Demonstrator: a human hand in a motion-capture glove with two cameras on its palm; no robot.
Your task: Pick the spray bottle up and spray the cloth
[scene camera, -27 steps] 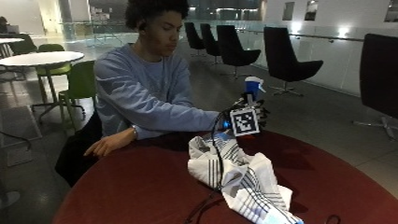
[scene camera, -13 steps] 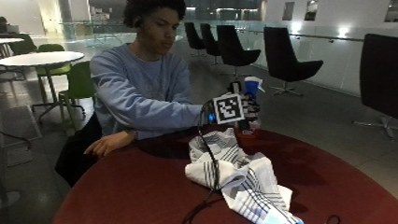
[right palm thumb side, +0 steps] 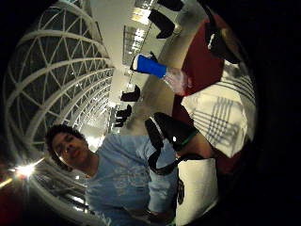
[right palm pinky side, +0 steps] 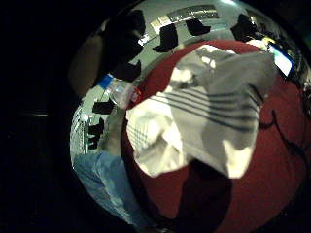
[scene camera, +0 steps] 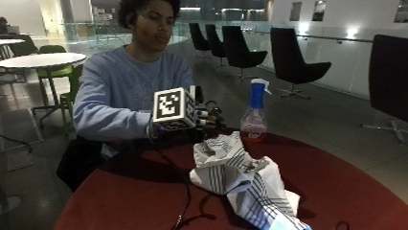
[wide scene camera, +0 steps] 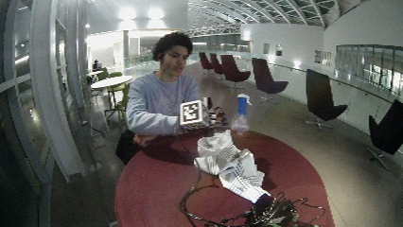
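The clear plastic spray bottle with a blue trigger head (scene camera: 255,111) stands upright near the far edge of the round red surface (scene camera: 140,191), just behind the crumpled white cloth with dark stripes (scene camera: 239,182). The black-gloved right hand (scene camera: 205,119) hovers beside the bottle, apart from it, fingers relaxed and holding nothing. The step in hand looks like the reach: better to come at the bottle's neck from the side, wrap the fingers below the trigger head, and keep it upright, clear of the cloth's raised fold.
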